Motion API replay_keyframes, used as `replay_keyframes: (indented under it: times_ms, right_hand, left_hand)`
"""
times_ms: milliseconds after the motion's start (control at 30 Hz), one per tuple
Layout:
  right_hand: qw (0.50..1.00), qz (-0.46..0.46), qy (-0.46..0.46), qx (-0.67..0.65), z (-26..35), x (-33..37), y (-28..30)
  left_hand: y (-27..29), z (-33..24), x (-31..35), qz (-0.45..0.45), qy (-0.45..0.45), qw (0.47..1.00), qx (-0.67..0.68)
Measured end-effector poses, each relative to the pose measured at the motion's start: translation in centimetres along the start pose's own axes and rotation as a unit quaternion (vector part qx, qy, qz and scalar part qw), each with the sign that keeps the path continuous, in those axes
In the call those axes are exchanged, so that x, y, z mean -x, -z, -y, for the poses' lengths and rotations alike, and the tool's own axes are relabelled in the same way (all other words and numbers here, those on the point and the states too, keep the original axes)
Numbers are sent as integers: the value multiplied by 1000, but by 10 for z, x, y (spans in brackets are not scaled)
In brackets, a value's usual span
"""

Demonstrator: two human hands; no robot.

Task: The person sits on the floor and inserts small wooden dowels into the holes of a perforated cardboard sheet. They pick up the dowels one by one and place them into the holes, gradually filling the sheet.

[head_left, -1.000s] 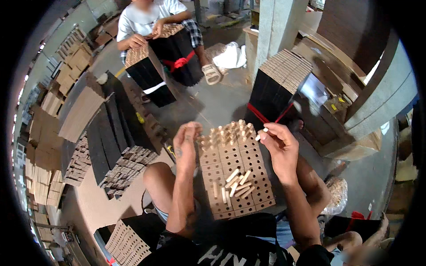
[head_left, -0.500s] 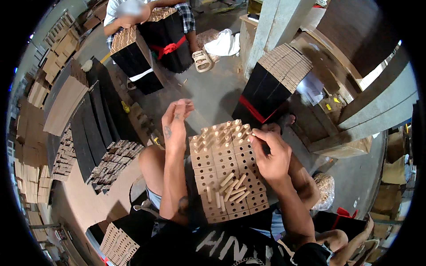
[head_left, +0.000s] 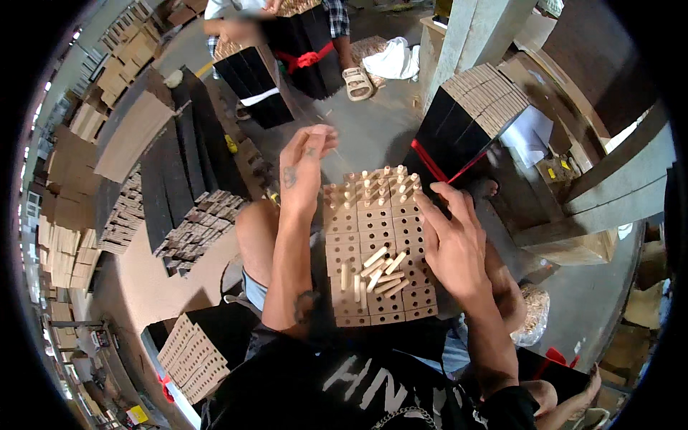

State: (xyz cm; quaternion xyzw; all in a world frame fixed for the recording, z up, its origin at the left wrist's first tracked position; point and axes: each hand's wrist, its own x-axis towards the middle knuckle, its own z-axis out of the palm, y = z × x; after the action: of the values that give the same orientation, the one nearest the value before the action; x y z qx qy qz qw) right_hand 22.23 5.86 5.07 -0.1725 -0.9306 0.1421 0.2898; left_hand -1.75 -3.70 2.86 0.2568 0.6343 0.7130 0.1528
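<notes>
A bundle of drilled wooden strips stands between my legs, its top face full of round holes. Short wooden dowels stick up from the holes in its far rows. More loose dowels lie in a heap on the near half. My right hand is at the bundle's far right edge, fingers apart, with no dowel visible in it. Above the far left corner hovers my left hand, its fingers curled together; whatever may be inside them is hidden.
Black-sided bundle with red strap stands ahead right, beside a grey pillar. Stacked dark boards fill the left; another drilled bundle sits lower left. A bag of dowels lies right. Ahead, a person works over strapped bundles.
My right hand has loosened from a dowel at the far right corner, and its fingers have spread. The left hand stays raised and curled. The whole view has shifted slightly.
</notes>
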Motion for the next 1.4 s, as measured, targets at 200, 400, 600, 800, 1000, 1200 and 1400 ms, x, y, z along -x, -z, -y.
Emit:
replay_keyframes:
  times_ms: [200,400,600,800,1000,1200,1400]
  right_hand:
    - [972,179,114,-100,16,13,34]
    - [967,178,147,-108,5,21,8]
    - [972,159,134,-106,-2,22,19]
    - [950,181,84,-239,7,10,41]
    - [922,146,15,-359,25,-2,41]
    - [920,-200,49,-333,32,-82,153]
    - [938,-56,27,-342,94,-97,70]
  left_hand:
    - [13,-57,40,-47,-60,994,-76]
    - [27,-138,134,-157,-113,979,-69]
    - [31,-171,186,-191,-104,975,38]
    - [43,-136,161,-150,-88,985,14]
    - [33,-98,129,-136,-80,986,60]
    - [17,-58,107,-131,-43,977,164]
    - [43,-7,75,-171,15,972,162]
